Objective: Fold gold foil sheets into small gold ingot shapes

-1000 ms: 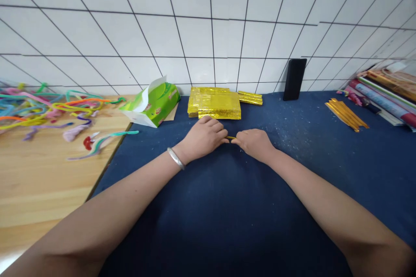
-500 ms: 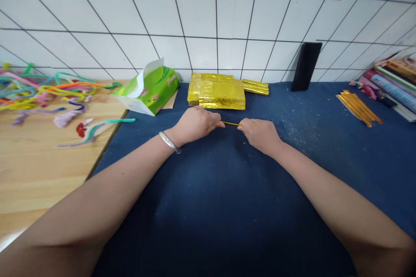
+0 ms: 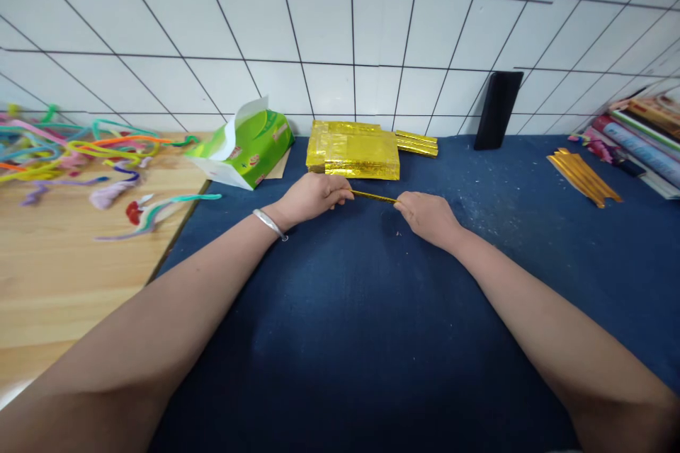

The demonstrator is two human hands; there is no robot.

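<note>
My left hand (image 3: 311, 197) and my right hand (image 3: 428, 216) rest on the dark blue cloth (image 3: 372, 311) and each pinches one end of a thin, narrow gold foil strip (image 3: 373, 196) stretched between them. The left wrist wears a silver bangle (image 3: 269, 224). Just beyond the hands lies a stack of gold foil sheets (image 3: 353, 151), with a few folded gold strips (image 3: 417, 143) beside it on the right.
A green tissue pack (image 3: 241, 148) lies at the cloth's far left corner. Coloured pipe cleaners (image 3: 79, 156) are spread over the wooden table on the left. A black phone (image 3: 497, 110) leans on the tiled wall. More gold strips (image 3: 583, 175) and stacked books (image 3: 637, 148) are on the right.
My hands have drawn apart along the gold strip, so more of its length shows between them. The view has shifted slightly.
</note>
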